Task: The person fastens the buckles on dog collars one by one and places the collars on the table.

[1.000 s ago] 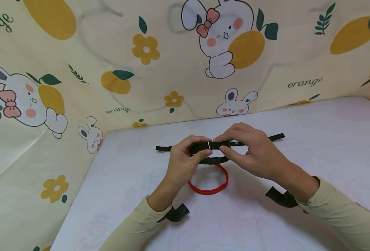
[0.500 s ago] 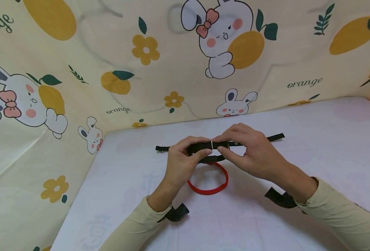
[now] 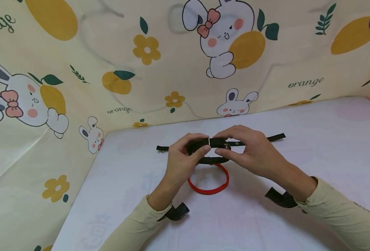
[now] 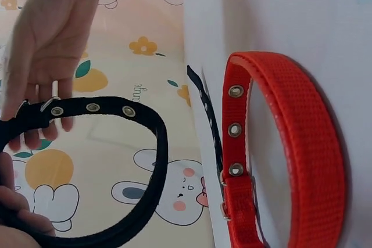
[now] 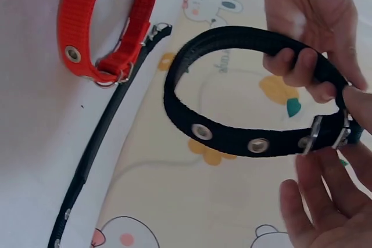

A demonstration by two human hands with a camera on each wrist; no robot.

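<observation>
- Nearest the camera, two cream sleeves enter from the lower edge; a black wrist strap sits at each cuff.
- The white table carries a red collar, buckled into a closed ring and lying flat just below the hands. The left wrist view shows three metal eyelets along its strap and a metal buckle.
- Above the red collar, both hands meet on a black collar, curved into a loop and held clear of the table.
- The left hand pinches the left part of the loop between thumb and curled fingers.
- The right hand pinches the strap at the metal buckle, thumb below and fingertips above. The two hands stand close together, fingertips almost touching.
- The right wrist view shows three metal eyelets on the black collar's strap, next to the buckle.
- Just behind the hands, a second black strap lies unbuckled and straight across the table, its ends showing left and right of the hands.
- Farthest back, a cream printed cloth forms the backdrop. It shows white rabbits with pink bows, orange fruit, yellow flowers and green leaves.
- Readable writing on the cloth: the word "orange" in script, repeated in several places.
</observation>
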